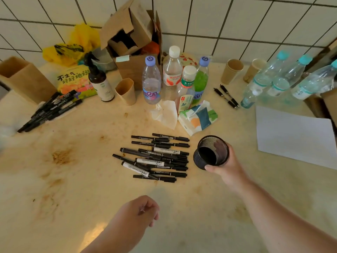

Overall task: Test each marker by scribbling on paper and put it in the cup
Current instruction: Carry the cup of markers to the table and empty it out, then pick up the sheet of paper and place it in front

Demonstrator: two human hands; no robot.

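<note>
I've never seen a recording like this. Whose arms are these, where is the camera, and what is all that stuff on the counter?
There is no machine here: the arms belong to a person wearing a wide-angle camera on the head, which looks forward and down, so you see the scene as they do. The right hand holds a black mesh pen cup, tilted toward us and apparently empty. The left hand hangs loosely curled and holds nothing. On the stained counter lies a pile of black markers beside the cup, and a second bunch of markers at far left. A white sheet of paper lies at right. Behind stand plastic bottles, paper cups, a tissue pack and cardboard boxes.
</note>
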